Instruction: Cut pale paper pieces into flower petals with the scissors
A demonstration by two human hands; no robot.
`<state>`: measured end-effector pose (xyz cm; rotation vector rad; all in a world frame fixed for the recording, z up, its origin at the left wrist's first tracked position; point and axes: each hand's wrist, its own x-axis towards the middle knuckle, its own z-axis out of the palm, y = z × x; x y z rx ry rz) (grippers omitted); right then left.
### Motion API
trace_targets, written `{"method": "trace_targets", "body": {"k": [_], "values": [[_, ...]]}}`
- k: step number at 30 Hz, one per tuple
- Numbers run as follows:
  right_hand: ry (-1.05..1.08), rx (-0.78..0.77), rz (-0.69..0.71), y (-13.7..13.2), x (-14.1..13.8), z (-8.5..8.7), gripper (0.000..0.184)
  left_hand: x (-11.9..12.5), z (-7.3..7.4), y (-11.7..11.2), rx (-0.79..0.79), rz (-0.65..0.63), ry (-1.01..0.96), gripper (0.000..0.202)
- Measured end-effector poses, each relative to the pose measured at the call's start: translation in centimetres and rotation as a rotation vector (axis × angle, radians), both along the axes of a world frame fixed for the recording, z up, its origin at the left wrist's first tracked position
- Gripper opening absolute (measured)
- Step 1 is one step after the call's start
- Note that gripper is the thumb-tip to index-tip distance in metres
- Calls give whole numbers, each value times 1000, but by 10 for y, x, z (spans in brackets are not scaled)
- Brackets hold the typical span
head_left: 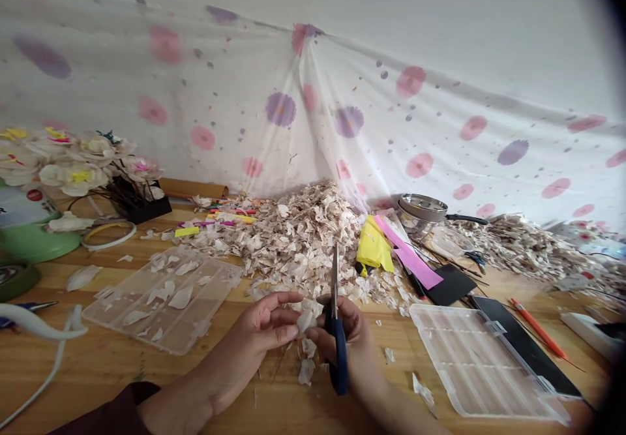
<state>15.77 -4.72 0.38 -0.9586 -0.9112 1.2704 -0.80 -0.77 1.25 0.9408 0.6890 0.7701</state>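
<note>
Between the fingertips of my left hand (pixel 271 323) is a small whitish petal (pixel 307 319), thin and papery. My right hand (pixel 359 337) is closed around a pair of scissors (pixel 337 340) with dark blue handles, blades pointing up and away from me. The right thumb and fingers come close to the same petal; whether they touch it I cannot tell. Below the hands, a few loose petals (pixel 306 371) lie on the wooden table (pixel 274 409). Just beyond rises a big heap of dry petals (pixel 313 226).
Left stand a clear compartment tray (pixel 161 330) with scattered petals, a black pot (pixel 141 210) of handmade flowers and a white cable (pixel 42 383). At right are a clear divided box (pixel 479 357), an orange pen (pixel 538 327), yellow paper (pixel 374 246), a metal pan (pixel 423 208) and another petal heap (pixel 518 239).
</note>
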Motion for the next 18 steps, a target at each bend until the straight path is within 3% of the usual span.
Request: {"method": "trace_targets", "body": {"k": [9, 18], "values": [[18, 11, 44, 1, 2, 1, 45, 0, 4, 2, 14, -103, -32, 55], [6, -24, 39, 1, 3, 1, 48, 0, 6, -1, 42, -38, 109, 50]]}}
